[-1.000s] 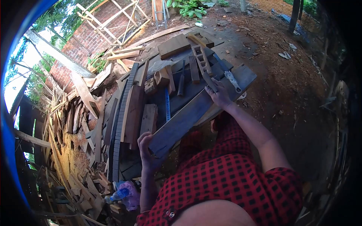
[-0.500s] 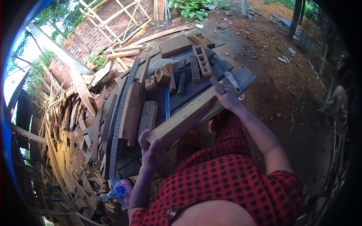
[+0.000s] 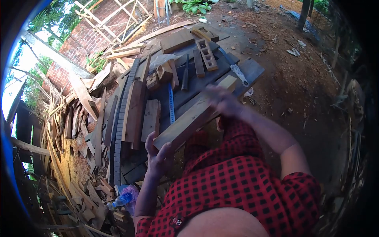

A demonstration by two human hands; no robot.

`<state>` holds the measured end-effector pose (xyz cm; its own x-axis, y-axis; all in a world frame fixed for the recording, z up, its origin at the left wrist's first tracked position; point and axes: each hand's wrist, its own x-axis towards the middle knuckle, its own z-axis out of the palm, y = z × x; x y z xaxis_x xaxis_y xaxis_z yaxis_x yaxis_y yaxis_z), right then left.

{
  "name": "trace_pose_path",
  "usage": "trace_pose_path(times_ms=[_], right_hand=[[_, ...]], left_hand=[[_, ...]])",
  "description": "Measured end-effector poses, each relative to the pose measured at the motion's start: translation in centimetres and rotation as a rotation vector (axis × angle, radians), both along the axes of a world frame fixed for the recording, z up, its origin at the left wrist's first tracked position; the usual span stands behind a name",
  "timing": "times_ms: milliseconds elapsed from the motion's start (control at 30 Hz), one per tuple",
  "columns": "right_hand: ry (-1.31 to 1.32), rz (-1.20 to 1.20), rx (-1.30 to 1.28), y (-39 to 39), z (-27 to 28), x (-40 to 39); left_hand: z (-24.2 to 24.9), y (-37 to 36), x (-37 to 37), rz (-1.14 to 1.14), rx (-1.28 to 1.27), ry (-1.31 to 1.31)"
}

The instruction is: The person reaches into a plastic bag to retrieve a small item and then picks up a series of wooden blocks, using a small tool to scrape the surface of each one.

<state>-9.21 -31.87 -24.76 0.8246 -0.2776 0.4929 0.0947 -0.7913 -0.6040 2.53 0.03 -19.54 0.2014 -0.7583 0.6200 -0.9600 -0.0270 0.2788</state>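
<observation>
A long squared length of timber lies slantwise in front of me, pale on top and darker on its side. My left hand grips its near end, thumb and fingers on either side. Over the upper part of the timber is my right hand, smeared by motion. Its fingers look curled, and what they hold is hidden in the blur. Beyond the timber lie a blue ruler, a dark chisel-like tool and a wooden piece with square holes. A tool with a wrapped handle rests near the bench's right end.
The dark workbench carries long boards, small wood blocks and a thick plank. Offcuts and a plastic bottle lie at lower left. Bare earth stretches to the right.
My right hand has slid left and toward me along the timber; the dark flat piece seen in its fingers is now lost in blur. My left hand keeps its grip. The view has shifted slightly.
</observation>
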Motion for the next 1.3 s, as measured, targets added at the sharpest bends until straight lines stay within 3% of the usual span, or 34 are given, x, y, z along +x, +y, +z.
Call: trace_pose_path(times_ms=[67,200,267,333,400,467,567,667,733,800,900,967,1000,1100,1200,1233,1300], right_hand=[[0.267,-0.184,0.411,-6.0,-1.3,-0.8],[0.223,-0.418,0.42,-5.9,-0.9,-0.7],[0.208,-0.572,-0.059,-2.3,-1.3,0.8],[0.038,-0.254,-0.019,2.0,-0.7,1.7],[-0.018,0.087,0.024,7.7,4.0,1.1],[-0.142,0.292,-0.061,11.4,5.6,0.7],[-0.134,0.448,-0.033,9.8,5.7,0.7],[0.008,0.107,0.045,2.5,1.5,0.3],[-0.073,-0.115,0.272,-4.1,-3.6,0.1],[0.163,-0.366,0.175,-8.7,-3.6,-1.1],[0.236,-0.443,0.075,-8.9,-3.7,-0.8],[0.277,-0.457,0.124,-2.5,1.2,-0.2],[-0.025,-0.285,0.063,-1.3,-1.5,0.5],[-0.076,0.135,0.007,6.5,3.5,0.9],[-0.041,0.32,-0.104,9.7,6.8,0.0],[0.008,0.406,-0.006,8.6,6.8,-0.1],[0.064,0.261,0.098,5.4,4.6,-0.1]], left_hand=[[-0.1,-0.1,-0.3,0.03,0.007,-0.044],[0.0,-0.2,-0.4,0.034,-0.005,-0.056],[0.1,-0.2,-0.5,0.045,0.002,-0.049],[0.0,-0.2,-0.5,0.039,0.001,-0.027],[0.0,0.0,-0.3,0.041,0.004,-0.003],[0.0,0.2,-0.1,0.052,0.134,-0.087],[0.8,-0.2,-0.7,-0.005,0.063,-0.073],[-0.2,0.6,-0.3,0.006,0.064,0.035],[-0.2,0.7,-0.1,-0.002,0.016,0.007],[-0.4,0.7,-0.1,-0.022,0.029,0.055],[0.0,0.5,-0.3,0.019,0.031,0.04],[-0.2,0.5,0.0,0.026,0.023,0.042],[-0.2,0.4,0.0,0.019,0.021,0.049],[0.3,0.5,0.1,0.054,0.059,0.088],[0.4,0.9,0.2,0.069,0.136,0.031],[0.6,1.0,0.1,0.095,0.132,0.026],[1.0,1.2,-0.6,0.034,0.047,0.139]])
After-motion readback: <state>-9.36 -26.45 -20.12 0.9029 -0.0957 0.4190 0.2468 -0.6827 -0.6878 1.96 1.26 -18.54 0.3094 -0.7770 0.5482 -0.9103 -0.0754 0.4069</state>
